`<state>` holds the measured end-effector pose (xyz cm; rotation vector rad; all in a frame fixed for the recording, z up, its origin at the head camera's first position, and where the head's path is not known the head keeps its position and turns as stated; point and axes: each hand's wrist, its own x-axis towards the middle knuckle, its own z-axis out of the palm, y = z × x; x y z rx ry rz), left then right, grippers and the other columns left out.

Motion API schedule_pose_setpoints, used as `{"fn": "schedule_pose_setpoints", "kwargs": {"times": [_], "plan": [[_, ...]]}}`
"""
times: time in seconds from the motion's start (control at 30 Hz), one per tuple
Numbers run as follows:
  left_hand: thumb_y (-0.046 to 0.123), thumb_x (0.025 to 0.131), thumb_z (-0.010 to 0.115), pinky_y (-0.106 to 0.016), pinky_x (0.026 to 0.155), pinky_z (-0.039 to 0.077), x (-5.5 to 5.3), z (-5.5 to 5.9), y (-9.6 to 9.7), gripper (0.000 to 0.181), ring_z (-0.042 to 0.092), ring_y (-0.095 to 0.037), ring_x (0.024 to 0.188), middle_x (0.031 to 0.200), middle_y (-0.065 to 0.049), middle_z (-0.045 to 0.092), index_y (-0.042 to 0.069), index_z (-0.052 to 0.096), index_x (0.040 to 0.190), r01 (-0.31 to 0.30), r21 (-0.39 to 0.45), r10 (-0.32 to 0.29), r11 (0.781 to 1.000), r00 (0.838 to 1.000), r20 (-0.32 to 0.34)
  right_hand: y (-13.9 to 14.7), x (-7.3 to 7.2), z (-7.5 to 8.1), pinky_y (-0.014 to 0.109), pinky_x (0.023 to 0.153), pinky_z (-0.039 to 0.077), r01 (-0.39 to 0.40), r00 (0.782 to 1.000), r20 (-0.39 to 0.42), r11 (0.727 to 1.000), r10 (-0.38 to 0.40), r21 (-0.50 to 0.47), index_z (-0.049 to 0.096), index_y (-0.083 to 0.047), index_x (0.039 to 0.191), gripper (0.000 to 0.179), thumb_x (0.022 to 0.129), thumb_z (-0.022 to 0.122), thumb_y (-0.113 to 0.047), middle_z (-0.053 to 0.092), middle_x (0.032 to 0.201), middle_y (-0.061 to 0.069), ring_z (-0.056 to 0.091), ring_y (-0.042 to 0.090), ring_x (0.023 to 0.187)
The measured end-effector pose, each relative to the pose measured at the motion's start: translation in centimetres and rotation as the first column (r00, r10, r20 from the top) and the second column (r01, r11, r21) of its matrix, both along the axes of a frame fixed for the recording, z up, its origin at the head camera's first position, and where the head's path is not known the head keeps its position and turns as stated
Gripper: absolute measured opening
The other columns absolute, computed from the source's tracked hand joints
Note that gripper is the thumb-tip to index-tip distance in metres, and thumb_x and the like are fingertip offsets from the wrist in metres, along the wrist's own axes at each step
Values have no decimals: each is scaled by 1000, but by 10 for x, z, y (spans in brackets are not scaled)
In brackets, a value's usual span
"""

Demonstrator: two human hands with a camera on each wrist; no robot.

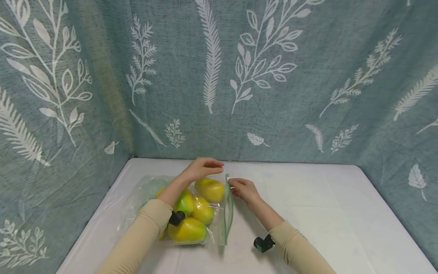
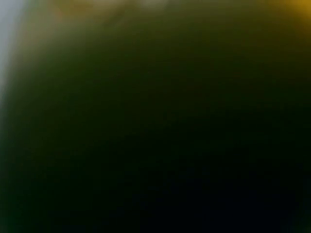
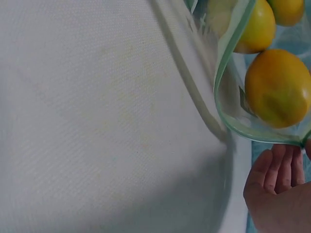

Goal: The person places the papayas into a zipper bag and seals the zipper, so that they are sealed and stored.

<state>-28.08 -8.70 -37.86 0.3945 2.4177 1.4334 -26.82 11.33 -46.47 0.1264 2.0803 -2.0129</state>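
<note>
A clear zip bag [image 1: 137, 192] with a green zip strip lies on its side, its mouth facing right and standing partly open. Inside are several yellow-green mangoes [image 1: 187, 230]; one mango [image 3: 278, 88] shows close to the mouth in the right wrist view. My right hand [image 1: 245, 191] pinches the zip strip [image 3: 257, 139] near its far corner. Over the far side of the bag, my left hand [image 1: 205, 168] hovers with thumb and fingers apart, holding nothing. The left wrist view is dark and blurred, so it shows nothing distinct.
A white table [image 1: 318, 213] stretches out on both sides of the bag. Blue-green curtains [image 1: 291, 125] with white leaf prints hang behind the table and along its sides. Small black wrist cameras [image 1: 263, 244] sit at both sleeves.
</note>
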Motion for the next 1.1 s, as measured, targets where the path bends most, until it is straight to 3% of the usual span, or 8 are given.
{"fn": "schedule_pose_setpoints", "kwargs": {"times": [0.13, 0.23, 0.4, 0.73, 1.1], "plan": [[27, 96, 63, -46, 105, 40, -13, -7, -1, 41, 55, -27, 122, 128, -9, 62, 9, 60, 133, 59, -20, -58, 998, 998, 26, 0, -1, -1, 31, 79, 56, -6, 1000, -10, 1000, 6, -18, 65, 8, 116, 36, 94, 65, -20, 70, 98, 7, 64, 11, 77], [27, 97, 61, -44, 104, 41, -19, -12, 0, 42, 53, -28, 123, 130, -11, 60, 6, 58, 134, 93, -92, -92, 991, 996, 22, -1, -1, -2, 30, 79, 56, -11, 1000, -12, 1000, 11, -25, 64, 8, 117, 36, 94, 65, -21, 69, 96, 6, 64, 11, 77], [24, 97, 60, -43, 103, 42, -22, -15, 6, 40, 54, -30, 122, 129, -12, 61, 2, 59, 131, 109, -201, -114, 974, 993, -12, -1, -2, -2, 29, 78, 55, -8, 1000, -15, 999, 7, -31, 64, 7, 117, 35, 95, 64, -20, 69, 95, 5, 63, 10, 78], [20, 98, 59, -41, 99, 45, -19, -19, 16, 30, 58, -28, 114, 120, -11, 66, 1, 67, 120, 51, -253, -69, 966, 996, -63, -2, 0, -2, 31, 81, 55, -19, 1000, -17, 999, 19, -36, 63, 7, 120, 38, 96, 63, -22, 68, 99, 7, 63, 10, 80], [17, 97, 61, -31, 81, 49, -18, -22, 21, 21, 61, -18, 92, 103, -8, 70, 1, 72, 106, -3, -269, -21, 963, 996, -87, -4, 1, 0, 29, 79, 55, -2, 1000, -9, 999, 1, -55, 63, 6, 120, 38, 96, 63, -23, 68, 102, 7, 63, 10, 79]]}}
